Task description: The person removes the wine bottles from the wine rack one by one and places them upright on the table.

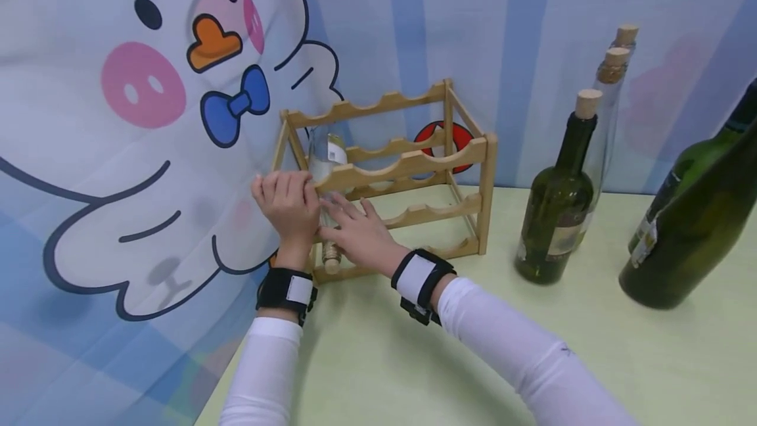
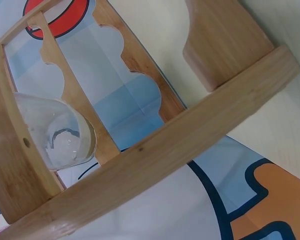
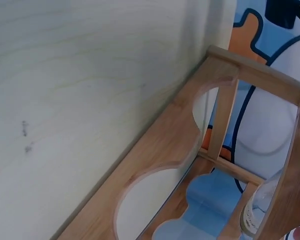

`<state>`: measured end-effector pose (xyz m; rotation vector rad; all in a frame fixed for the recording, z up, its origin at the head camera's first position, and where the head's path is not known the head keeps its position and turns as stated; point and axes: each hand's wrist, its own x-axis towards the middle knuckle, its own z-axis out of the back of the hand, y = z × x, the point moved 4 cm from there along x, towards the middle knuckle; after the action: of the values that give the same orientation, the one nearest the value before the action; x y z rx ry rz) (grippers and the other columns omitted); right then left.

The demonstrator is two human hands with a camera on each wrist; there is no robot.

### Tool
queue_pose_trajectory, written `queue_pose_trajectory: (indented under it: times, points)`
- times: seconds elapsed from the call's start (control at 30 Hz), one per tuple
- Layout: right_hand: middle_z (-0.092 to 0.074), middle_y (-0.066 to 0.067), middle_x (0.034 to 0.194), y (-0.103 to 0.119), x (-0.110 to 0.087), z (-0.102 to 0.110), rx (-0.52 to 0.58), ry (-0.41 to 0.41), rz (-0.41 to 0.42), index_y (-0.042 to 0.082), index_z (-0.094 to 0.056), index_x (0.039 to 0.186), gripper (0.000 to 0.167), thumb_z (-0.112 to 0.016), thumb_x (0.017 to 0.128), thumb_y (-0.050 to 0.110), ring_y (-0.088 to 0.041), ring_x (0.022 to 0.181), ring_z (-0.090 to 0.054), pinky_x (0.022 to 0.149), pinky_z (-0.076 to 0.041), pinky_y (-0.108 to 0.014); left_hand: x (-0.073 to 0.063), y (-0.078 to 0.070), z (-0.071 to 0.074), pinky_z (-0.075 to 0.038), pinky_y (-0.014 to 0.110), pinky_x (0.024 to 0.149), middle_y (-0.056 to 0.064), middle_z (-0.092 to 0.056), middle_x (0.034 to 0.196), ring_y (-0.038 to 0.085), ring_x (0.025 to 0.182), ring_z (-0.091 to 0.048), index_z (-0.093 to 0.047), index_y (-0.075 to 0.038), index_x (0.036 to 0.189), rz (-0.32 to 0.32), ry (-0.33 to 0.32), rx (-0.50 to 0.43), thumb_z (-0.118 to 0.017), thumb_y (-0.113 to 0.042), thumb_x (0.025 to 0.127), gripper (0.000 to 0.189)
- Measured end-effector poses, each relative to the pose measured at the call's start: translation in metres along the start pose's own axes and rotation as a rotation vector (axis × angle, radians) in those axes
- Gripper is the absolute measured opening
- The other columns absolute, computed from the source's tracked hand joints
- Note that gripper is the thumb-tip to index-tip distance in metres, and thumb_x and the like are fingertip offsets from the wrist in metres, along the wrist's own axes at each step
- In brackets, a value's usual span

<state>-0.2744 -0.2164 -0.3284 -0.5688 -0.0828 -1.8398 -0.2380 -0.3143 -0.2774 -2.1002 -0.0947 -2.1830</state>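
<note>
A clear glass bottle lies in the left bay of a wooden wine rack, its twine-wrapped, corked neck pointing toward me. Its round body appears between the bars in the left wrist view as a glass bottle, and part of the bottle shows in the right wrist view. My left hand grips the rack's upper front left corner with curled fingers. Over the bottle and the middle front bar lies my right hand, fingers mostly straight, thumb across the neck. Both hands partly hide the bottle.
To the right stand a corked dark green bottle and, behind it, corked clear bottles. Farther right are more green bottles. A printed cloth hangs close behind and left of the rack on the pale table.
</note>
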Motion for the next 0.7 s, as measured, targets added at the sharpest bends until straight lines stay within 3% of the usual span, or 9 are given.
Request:
queue_pose_trajectory:
  times: [0.17,0.27,0.53,0.7]
  points:
    - [-0.044,0.000,0.134,0.009,-0.016,0.009,0.019,-0.205,0.130,0.030,-0.057,0.110,0.033,-0.061,0.080,0.016,-0.022,0.128,-0.035,0.095,-0.036,-0.048,0.000,-0.001,-0.001,-0.030,0.046,0.087,0.010,-0.058,0.070,0.027,0.076,-0.047,-0.060,-0.005,0.071,-0.005,-0.013,0.004,-0.048,-0.011,0.083,0.018]
    - [-0.051,0.000,0.126,0.013,-0.025,0.016,0.080,-0.276,0.164,0.026,-0.060,0.104,0.030,-0.064,0.077,0.015,-0.022,0.126,-0.037,0.097,-0.034,-0.048,0.001,-0.003,-0.001,-0.030,0.046,0.086,0.010,-0.058,0.068,0.027,0.076,-0.047,-0.060,-0.004,0.070,0.001,-0.005,-0.015,-0.047,-0.011,0.083,0.019]
    - [-0.052,-0.002,0.127,0.022,-0.049,0.046,0.233,-0.318,0.158,0.022,-0.062,0.100,0.029,-0.067,0.074,0.013,-0.019,0.125,-0.040,0.099,-0.031,-0.050,0.003,-0.003,0.001,-0.028,0.046,0.090,0.011,-0.062,0.069,0.027,0.075,-0.049,-0.063,-0.003,0.068,0.043,0.058,-0.126,-0.043,-0.009,0.081,0.024]
    - [-0.054,-0.003,0.125,0.029,-0.074,0.065,0.338,-0.375,0.170,0.019,-0.063,0.097,0.022,-0.068,0.075,0.017,-0.019,0.124,-0.041,0.098,-0.030,-0.053,0.005,0.001,0.007,-0.023,0.047,0.096,0.011,-0.065,0.076,0.028,0.082,-0.049,-0.064,-0.003,0.073,0.038,0.198,-0.191,-0.039,-0.014,0.082,0.029]
